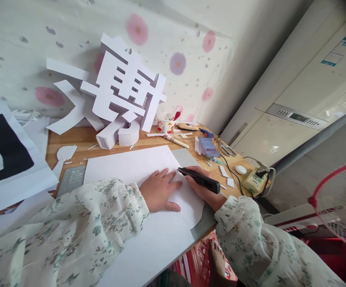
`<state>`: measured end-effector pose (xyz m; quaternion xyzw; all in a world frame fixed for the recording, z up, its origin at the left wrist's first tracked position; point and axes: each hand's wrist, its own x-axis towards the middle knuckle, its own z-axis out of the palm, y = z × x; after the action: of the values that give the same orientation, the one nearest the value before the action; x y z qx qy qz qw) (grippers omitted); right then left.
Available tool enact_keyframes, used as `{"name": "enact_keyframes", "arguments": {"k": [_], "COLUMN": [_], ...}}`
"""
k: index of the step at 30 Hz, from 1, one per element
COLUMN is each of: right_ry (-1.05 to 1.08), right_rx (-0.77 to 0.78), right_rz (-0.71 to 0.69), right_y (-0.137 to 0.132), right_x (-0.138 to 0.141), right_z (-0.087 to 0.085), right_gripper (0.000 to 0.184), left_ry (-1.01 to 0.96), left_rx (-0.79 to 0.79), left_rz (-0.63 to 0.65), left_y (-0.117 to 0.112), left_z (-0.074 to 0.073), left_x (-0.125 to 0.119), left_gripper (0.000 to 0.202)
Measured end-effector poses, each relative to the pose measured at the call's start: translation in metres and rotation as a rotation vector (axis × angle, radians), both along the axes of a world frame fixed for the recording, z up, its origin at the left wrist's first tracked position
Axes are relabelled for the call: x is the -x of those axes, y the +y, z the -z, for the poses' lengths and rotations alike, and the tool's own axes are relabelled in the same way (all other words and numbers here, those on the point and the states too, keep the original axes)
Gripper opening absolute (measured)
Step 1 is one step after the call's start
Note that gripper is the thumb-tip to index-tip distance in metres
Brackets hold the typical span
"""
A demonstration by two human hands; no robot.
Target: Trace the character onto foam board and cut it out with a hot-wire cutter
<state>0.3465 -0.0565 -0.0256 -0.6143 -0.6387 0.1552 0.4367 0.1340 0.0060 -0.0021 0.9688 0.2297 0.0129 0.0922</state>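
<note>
My left hand [160, 190] lies flat with fingers spread on a large white sheet [131, 165] that covers the wooden desk. My right hand [203, 187] grips a black craft knife [199, 179], its tip touching the sheet just right of my left fingertips. A curved cut line shows in the sheet below my hands. Both arms wear pale floral sleeves. A grey cutting mat [187, 158] sticks out from under the sheet.
A big white 3D paper character [122, 93] stands at the desk's back. Also there: a paper cup [166, 125], a pen [175, 141], scissors [228, 150], paper scraps, a power strip [255, 180]. A red fan [340, 199] stands right. A black-and-white print [5, 151] lies left.
</note>
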Motion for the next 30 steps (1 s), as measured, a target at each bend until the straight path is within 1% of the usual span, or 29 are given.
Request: {"name": "enact_keyframes", "arguments": {"k": [6, 14, 18, 24, 30], "right_ry": [-0.013, -0.057, -0.088, -0.123, -0.098], "right_rx": [0.008, 0.053, 0.035, 0.008, 0.053], "right_rz": [-0.002, 0.007, -0.009, -0.004, 0.02], "right_y": [-0.019, -0.045, -0.056, -0.069, -0.096], "right_x": [-0.001, -0.001, -0.002, -0.004, -0.003], "right_z": [-0.001, -0.01, -0.012, -0.009, -0.014], "right_gripper": [0.024, 0.024, 0.022, 0.023, 0.022], "left_ry": [0.019, 0.034, 0.048, 0.063, 0.083], "left_rx": [-0.008, -0.019, -0.022, -0.029, -0.036], "left_rz": [0.001, 0.006, 0.012, 0.016, 0.015], "left_y": [0.001, 0.002, 0.002, 0.002, 0.004], "left_z": [0.001, 0.0, -0.001, 0.0, 0.001], "left_x": [0.0, -0.001, -0.001, -0.001, -0.001], "left_gripper": [0.081, 0.082, 0.081, 0.081, 0.082]}}
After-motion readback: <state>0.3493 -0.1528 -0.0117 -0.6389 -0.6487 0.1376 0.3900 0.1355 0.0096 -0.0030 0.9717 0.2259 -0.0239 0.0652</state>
